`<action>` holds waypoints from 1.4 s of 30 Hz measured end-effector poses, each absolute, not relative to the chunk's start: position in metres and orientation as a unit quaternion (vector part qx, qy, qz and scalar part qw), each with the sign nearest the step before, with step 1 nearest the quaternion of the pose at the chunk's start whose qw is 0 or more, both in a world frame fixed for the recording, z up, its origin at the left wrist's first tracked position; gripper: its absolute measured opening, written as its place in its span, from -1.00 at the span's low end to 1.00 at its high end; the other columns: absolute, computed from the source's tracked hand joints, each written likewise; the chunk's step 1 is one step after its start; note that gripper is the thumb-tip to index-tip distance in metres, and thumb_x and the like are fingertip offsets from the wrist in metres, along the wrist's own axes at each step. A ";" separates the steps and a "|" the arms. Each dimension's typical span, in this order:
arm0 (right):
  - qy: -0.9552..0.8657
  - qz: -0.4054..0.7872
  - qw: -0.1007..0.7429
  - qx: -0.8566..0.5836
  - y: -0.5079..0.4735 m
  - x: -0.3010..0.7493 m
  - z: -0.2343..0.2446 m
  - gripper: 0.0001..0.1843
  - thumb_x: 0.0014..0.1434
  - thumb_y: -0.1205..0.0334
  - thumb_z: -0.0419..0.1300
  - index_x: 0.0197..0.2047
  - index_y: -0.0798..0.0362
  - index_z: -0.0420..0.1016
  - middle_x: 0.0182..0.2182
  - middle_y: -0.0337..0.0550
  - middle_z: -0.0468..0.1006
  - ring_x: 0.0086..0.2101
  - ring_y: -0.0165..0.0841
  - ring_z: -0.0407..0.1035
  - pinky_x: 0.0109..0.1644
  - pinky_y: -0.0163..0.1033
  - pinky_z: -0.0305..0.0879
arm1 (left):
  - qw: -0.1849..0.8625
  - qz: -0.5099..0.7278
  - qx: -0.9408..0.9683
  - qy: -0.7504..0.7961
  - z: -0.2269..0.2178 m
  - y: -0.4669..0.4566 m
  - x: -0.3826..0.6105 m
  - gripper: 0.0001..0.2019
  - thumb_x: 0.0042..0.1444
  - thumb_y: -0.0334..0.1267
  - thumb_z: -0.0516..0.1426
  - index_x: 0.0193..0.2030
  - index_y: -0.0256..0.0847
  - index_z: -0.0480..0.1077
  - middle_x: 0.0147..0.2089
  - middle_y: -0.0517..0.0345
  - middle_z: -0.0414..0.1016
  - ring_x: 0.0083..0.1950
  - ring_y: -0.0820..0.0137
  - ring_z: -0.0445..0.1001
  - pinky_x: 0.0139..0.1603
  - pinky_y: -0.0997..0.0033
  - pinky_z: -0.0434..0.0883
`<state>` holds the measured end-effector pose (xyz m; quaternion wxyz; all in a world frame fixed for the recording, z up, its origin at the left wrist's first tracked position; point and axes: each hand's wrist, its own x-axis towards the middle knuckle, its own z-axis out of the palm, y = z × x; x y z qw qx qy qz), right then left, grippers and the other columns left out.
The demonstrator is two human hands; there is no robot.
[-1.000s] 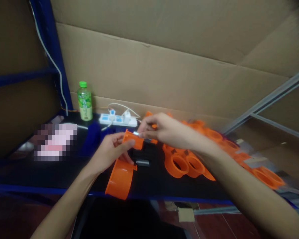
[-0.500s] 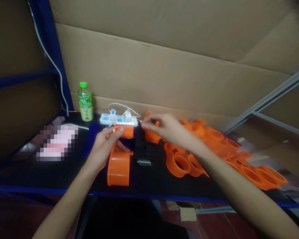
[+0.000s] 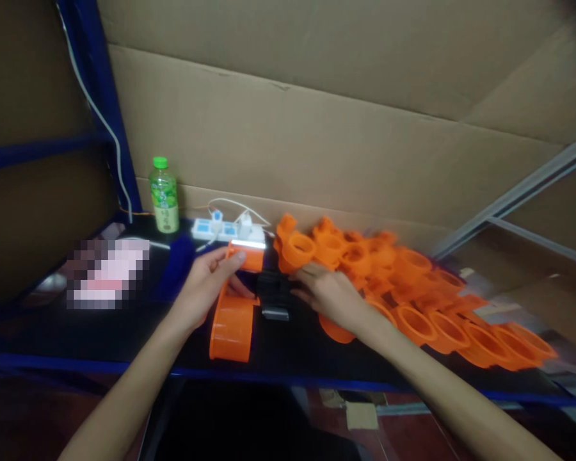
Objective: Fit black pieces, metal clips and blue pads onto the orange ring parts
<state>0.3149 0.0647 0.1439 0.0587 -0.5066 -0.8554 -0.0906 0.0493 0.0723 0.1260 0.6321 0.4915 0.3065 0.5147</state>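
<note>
My left hand (image 3: pixel 216 278) is closed around an orange plastic tape dispenser (image 3: pixel 231 330), held with its wide ring downward. A bright strip runs along its top edge, close to my thumb. My right hand (image 3: pixel 326 291) hovers low beside the heap of similar orange dispensers (image 3: pixel 415 323), its fingers apart and slightly blurred; I see nothing held in them. Between the hands lies a small dark pile (image 3: pixel 271 288) with a shiny metallic piece (image 3: pixel 275 314) at its front; the details are too dark to make out.
A white power strip (image 3: pixel 216 229) with plugs and cables sits behind my left hand. Further left stands a green-capped bottle (image 3: pixel 164 198). A pixelated pale item (image 3: pixel 110 272) lies on the black tabletop (image 3: pixel 139 339). Cardboard (image 3: pixel 317 128) walls off the back.
My right hand has come down and towards me from above the back of the orange heap, near the power strip. The held dispenser has shifted slightly right with my left hand.
</note>
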 end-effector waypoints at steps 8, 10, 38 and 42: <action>-0.852 -0.078 0.051 -0.515 0.068 0.312 0.141 -0.84 0.26 0.29 0.27 -0.07 0.03 0.56 -0.11 -0.10 0.61 -0.13 -0.23 0.52 -0.14 -0.19 0.42 | 0.648 0.513 0.489 0.280 0.126 0.073 0.050 -0.64 0.17 0.01 0.26 -0.04 -0.22 0.47 -0.44 0.09 0.63 -0.45 0.25 0.64 -0.40 0.40 0.51; -0.857 -0.078 0.044 -0.508 0.069 0.313 0.140 -0.83 0.27 0.30 0.25 -0.06 0.03 0.56 -0.12 -0.10 0.60 -0.13 -0.23 0.51 -0.15 -0.18 0.42 | 0.644 0.514 0.494 0.277 0.126 0.073 0.049 -0.65 0.17 0.01 0.26 -0.06 -0.22 0.47 -0.40 0.08 0.65 -0.44 0.26 0.65 -0.37 0.40 0.51; -0.891 -0.125 0.283 -0.331 0.062 0.238 0.191 -0.81 0.37 0.27 0.14 -0.05 0.03 0.57 -0.15 -0.07 0.61 -0.12 -0.25 0.44 -0.05 -0.14 0.42 | 0.616 0.497 0.550 0.267 0.124 0.072 0.057 -0.68 0.15 -0.04 0.28 -0.09 -0.21 0.42 -0.24 0.12 0.59 -0.46 0.35 0.63 -0.40 0.41 0.57; -0.874 -0.107 0.332 -0.339 0.065 0.235 0.183 -0.83 0.34 0.28 0.18 -0.07 0.01 0.60 -0.17 -0.08 0.61 -0.14 -0.26 0.45 -0.06 -0.13 0.43 | 0.605 0.508 0.549 0.272 0.125 0.073 0.058 -0.67 0.17 -0.02 0.25 -0.06 -0.20 0.43 -0.13 0.06 0.61 -0.47 0.38 0.62 -0.42 0.43 0.57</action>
